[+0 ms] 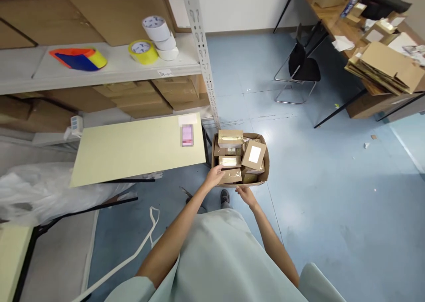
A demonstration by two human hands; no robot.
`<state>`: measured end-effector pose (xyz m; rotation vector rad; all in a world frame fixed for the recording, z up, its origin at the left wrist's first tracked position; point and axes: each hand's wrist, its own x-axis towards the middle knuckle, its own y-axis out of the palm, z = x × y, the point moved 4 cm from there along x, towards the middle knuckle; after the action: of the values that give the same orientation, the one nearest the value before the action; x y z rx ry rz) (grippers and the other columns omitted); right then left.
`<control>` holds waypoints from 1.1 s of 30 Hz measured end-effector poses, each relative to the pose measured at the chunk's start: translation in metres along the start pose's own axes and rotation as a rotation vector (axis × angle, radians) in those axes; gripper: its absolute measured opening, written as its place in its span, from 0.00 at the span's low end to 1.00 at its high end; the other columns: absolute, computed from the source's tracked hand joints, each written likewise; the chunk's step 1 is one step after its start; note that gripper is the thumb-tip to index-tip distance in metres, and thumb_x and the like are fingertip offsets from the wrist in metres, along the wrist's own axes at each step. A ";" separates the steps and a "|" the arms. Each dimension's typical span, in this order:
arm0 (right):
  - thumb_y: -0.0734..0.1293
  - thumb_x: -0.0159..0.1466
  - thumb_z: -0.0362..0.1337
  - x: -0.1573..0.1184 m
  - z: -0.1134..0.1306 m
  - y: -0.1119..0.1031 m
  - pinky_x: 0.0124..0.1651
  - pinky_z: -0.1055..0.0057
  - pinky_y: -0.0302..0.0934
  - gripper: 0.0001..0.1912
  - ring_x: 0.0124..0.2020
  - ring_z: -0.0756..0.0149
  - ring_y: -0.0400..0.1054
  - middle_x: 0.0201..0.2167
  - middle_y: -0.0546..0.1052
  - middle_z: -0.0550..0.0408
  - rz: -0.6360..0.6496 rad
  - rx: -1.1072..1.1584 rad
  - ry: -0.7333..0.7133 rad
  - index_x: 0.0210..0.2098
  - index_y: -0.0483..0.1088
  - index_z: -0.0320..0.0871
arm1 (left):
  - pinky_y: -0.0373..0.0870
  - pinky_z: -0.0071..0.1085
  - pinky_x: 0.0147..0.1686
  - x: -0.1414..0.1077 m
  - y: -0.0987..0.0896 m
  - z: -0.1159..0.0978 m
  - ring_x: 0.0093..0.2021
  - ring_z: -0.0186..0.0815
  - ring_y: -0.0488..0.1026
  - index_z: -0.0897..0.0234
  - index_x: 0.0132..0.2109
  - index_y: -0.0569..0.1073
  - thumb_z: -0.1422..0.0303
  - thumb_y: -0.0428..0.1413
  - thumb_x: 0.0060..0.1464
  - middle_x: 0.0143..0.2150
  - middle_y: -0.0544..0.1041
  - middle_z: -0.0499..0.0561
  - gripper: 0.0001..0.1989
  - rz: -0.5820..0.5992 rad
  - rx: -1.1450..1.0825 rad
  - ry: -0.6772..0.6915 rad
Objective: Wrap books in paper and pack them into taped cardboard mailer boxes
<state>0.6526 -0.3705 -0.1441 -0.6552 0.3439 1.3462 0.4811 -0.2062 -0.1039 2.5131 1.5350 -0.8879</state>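
Note:
A cardboard carton (267, 160) stands on the floor in front of me, filled with several small brown boxes. My left hand (215, 177) is at its near left corner, with fingers stretched toward a flat taped box (231, 176) inside. My right hand (246, 195) is at the near rim, its fingers curled against the carton's edge. A box with a white label (255, 154) lies tilted on top at the right. Another taped box (230, 138) sits at the far left of the carton.
Left of the carton is a pale yellow table (139, 147); behind it stands a metal shelf (133, 71) with tape rolls (156, 29) and boxes. A black chair (303, 65) and a cluttered wooden desk (335, 27) are at the far right. A white strap (133, 257) hangs lower left.

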 end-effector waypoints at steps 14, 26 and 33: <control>0.68 0.62 0.72 0.034 0.064 0.115 0.51 0.56 0.75 0.34 0.41 0.49 0.82 0.35 0.86 0.45 0.409 -0.251 -0.182 0.30 0.77 0.45 | 0.69 0.51 0.74 -0.155 -0.130 0.118 0.70 0.57 0.77 0.61 0.52 0.83 0.53 0.69 0.56 0.63 0.84 0.63 0.22 -0.399 -0.365 -0.180; 0.70 0.59 0.78 -0.037 0.154 0.316 0.58 0.50 0.75 0.41 0.48 0.44 0.83 0.46 0.88 0.39 0.696 -0.412 -0.404 0.42 0.82 0.44 | 0.73 0.53 0.70 -0.303 -0.241 0.214 0.63 0.56 0.82 0.60 0.50 0.83 0.46 0.72 0.49 0.57 0.87 0.64 0.28 -0.846 -0.808 0.022; 0.70 0.54 0.81 -0.098 0.169 0.454 0.61 0.49 0.74 0.46 0.53 0.41 0.83 0.48 0.88 0.36 0.871 -0.561 -0.418 0.44 0.82 0.44 | 0.71 0.55 0.72 -0.419 -0.285 0.287 0.63 0.54 0.82 0.61 0.53 0.83 0.49 0.70 0.53 0.58 0.87 0.63 0.27 -1.137 -0.950 0.062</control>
<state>0.1694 -0.3057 -0.0631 -0.6810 -0.1327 2.4124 -0.0232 -0.4947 -0.0650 0.9368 2.5425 0.0248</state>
